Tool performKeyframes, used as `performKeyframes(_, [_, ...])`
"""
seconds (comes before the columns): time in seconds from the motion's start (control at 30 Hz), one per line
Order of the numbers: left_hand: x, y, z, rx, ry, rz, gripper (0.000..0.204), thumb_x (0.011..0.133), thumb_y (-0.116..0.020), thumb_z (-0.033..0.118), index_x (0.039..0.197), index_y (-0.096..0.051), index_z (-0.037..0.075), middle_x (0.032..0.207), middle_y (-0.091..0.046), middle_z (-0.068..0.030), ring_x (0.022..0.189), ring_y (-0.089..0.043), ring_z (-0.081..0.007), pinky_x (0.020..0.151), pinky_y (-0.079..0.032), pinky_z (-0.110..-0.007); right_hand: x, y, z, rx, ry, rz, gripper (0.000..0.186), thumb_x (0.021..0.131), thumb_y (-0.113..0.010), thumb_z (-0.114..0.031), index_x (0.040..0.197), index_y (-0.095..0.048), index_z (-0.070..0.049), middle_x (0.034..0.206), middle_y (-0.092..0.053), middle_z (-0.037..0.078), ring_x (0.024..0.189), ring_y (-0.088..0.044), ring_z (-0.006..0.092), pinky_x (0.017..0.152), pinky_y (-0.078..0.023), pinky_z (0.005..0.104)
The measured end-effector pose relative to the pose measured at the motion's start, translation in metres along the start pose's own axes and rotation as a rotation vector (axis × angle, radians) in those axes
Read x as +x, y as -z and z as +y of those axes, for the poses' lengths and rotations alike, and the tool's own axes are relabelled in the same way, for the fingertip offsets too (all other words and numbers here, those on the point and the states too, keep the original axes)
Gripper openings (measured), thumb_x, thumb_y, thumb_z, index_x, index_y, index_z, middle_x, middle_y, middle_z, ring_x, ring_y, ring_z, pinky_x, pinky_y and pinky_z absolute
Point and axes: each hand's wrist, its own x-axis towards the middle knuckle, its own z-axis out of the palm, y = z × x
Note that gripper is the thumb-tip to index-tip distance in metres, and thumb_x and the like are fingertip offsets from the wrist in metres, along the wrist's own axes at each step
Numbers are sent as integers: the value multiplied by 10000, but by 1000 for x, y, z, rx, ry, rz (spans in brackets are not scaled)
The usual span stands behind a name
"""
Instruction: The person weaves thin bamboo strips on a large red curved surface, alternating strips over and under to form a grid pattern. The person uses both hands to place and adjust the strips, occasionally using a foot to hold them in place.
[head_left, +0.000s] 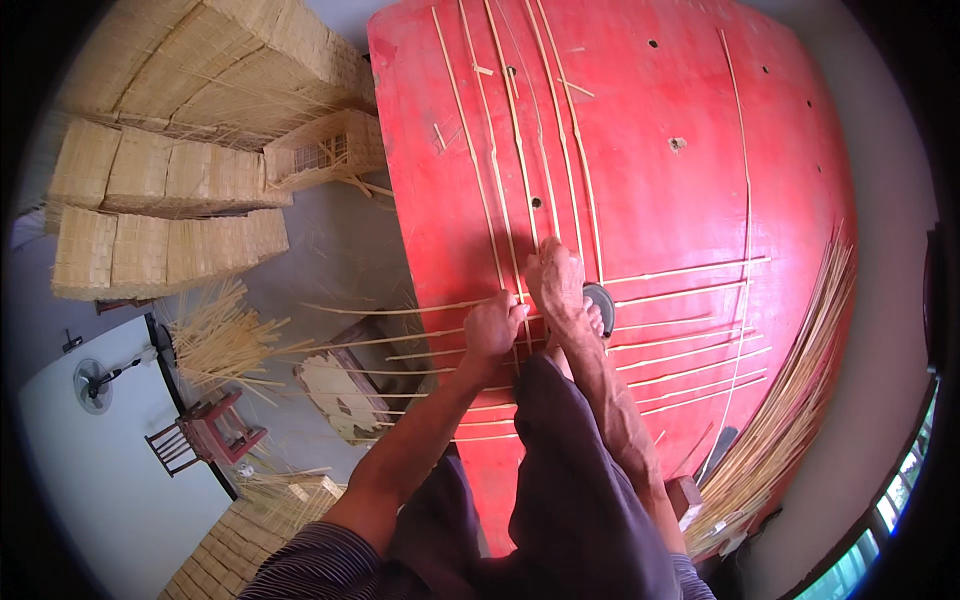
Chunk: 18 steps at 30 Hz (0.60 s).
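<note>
Long pale bamboo strips point(501, 140) run away from me over a red board point(650, 200), and others point(690, 290) cross them sideways in an open grid. My left hand point(491, 325) is closed with thumb and fingers pinching a strip near the crossing. Just right of it and slightly farther off, my right hand point(556, 285) is curled down over the lengthwise strips, its fingertips hidden. Beside my right wrist are bare toes point(597, 318) and a dark oval edge point(601, 303), which looks like a sandal's front, on the crossing strips.
A bundle of long thin strips point(790, 420) lies along the board's right side, near a small wooden block point(685, 500). Woven bamboo baskets point(170, 240) are stacked at the left above a heap of loose strips point(225, 335). A wooden chair point(205, 435) and fan point(95, 385) stand at the far left.
</note>
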Motion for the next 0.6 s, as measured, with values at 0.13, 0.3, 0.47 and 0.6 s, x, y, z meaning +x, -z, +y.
performKeyframes(0.13, [10,10,4,-106,94,-15,284,912,-655,323,962,-664,44,827,-685,-230,785,-677,-428,706,-528,-521,3,-1,0,-33,-94,-10,175,778,-674,-120,801,-585,29,755,-646,299,754,-656,492,687,-522,558])
performKeyframes(0.3, [46,47,2,-380,257,266,429,912,-687,248,1214,-576,-37,1072,-696,-239,923,-704,-310,800,-551,-424,14,-3,8,82,-139,-107,231,769,-691,-167,910,-653,12,838,-687,262,834,-685,428,752,-540,491])
performKeyframes(0.47, [79,70,18,-858,548,78,549,918,-695,240,1339,-507,-58,1227,-648,-233,1082,-659,-279,882,-545,-382,15,10,2,240,-186,-160,220,776,-686,-203,924,-712,-42,812,-700,204,795,-700,359,731,-544,450])
performKeyframes(0.6, [89,71,12,-668,495,40,590,915,-701,241,1369,-477,-63,1274,-627,-231,1128,-639,-292,923,-534,-392,19,8,13,215,-115,-138,249,805,-699,-194,955,-714,4,796,-711,179,760,-715,262,693,-554,380])
